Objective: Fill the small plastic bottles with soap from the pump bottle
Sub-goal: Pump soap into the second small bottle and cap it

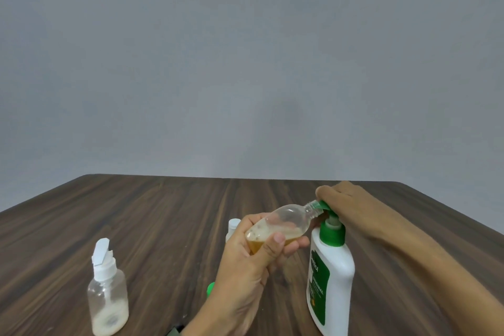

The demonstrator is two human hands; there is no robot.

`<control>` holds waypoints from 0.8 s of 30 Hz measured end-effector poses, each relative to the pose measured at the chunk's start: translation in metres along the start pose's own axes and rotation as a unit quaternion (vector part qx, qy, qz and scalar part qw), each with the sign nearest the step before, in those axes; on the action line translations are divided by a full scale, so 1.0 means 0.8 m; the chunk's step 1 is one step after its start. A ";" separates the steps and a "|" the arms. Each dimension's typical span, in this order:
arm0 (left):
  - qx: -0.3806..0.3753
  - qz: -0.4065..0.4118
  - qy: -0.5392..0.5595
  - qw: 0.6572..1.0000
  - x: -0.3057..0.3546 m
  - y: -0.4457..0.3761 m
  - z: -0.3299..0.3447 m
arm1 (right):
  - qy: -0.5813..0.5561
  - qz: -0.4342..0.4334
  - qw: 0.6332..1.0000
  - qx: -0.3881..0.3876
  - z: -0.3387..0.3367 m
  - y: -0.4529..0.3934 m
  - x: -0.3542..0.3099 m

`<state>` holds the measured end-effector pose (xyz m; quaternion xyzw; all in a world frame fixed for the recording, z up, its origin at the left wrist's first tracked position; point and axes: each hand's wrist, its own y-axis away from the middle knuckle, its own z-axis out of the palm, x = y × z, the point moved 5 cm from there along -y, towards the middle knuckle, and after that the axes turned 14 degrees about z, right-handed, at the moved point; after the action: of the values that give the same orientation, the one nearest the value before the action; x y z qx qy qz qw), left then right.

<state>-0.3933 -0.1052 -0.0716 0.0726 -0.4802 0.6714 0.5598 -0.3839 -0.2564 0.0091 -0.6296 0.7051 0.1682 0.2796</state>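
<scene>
Head | left grip [256,248] holds tilted small bottle [283,222], neck at pump spout [323,206] | right grip [341,195] apparently pressing pump

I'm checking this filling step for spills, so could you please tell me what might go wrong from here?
1. The small bottle is held nearly sideways by the left hand, its narrow mouth against the green pump nozzle. Soap could miss the opening and drip onto the table.
2. The right hand presses the pump on the tall white pump bottle, which nothing else steadies; a hard push might tip it.
</scene>
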 end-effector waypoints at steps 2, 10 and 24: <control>0.001 0.007 -0.002 1.000 0.003 -0.004 0.001 | 0.006 -0.007 1.000 -0.013 -0.007 -0.002 -0.008; -0.029 0.000 -0.003 1.000 0.001 -0.007 0.014 | -0.053 -0.007 0.999 0.011 -0.014 0.003 0.004; 0.006 0.009 -0.010 1.000 0.003 -0.002 0.001 | -0.016 0.003 1.000 0.004 -0.006 -0.001 -0.010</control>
<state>-0.3936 -0.1042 -0.0685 0.0784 -0.4826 0.6781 0.5487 -0.3838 -0.2524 0.0178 -0.6239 0.7028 0.1765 0.2926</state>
